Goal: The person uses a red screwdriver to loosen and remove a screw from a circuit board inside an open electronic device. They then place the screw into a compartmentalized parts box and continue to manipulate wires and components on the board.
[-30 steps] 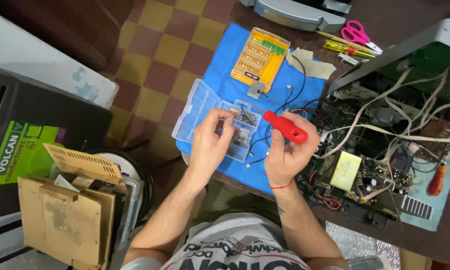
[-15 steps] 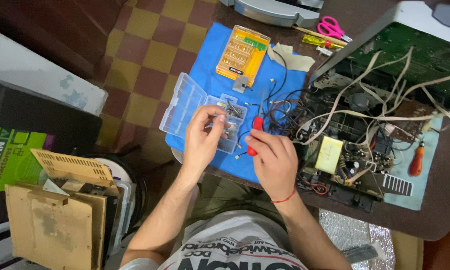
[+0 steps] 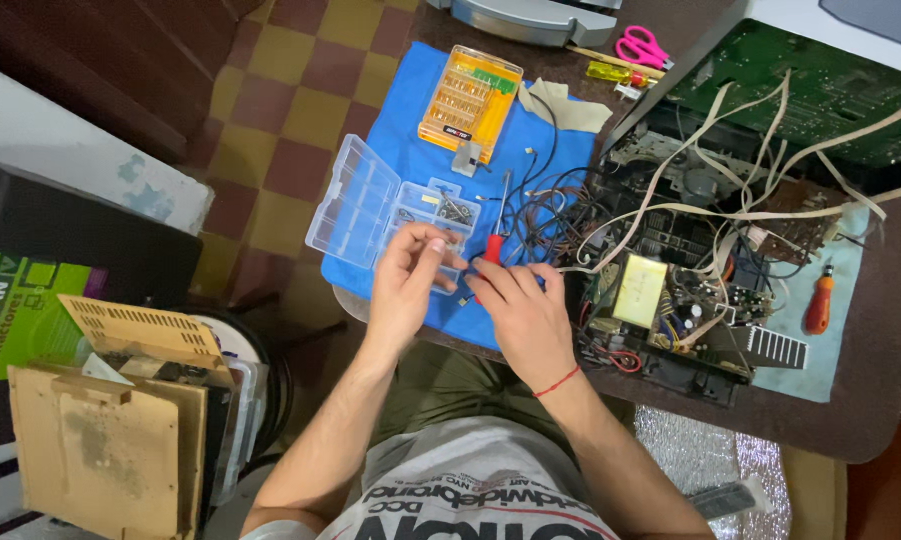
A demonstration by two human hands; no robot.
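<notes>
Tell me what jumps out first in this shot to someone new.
The blue cloth at the table's near edge, bright against the dark table top, with an orange bit case and a clear parts organizer lying open on it. Over the cloth, the left hand pinches at the organizer while the right hand holds a red-handled screwdriver. To the right sprawls an opened electronics chassis with loose ribbon cables.

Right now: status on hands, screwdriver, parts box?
Left hand pinching over clear parts box. Right hand on red screwdriver, tip-up. Loose wires crowd the right.
</notes>
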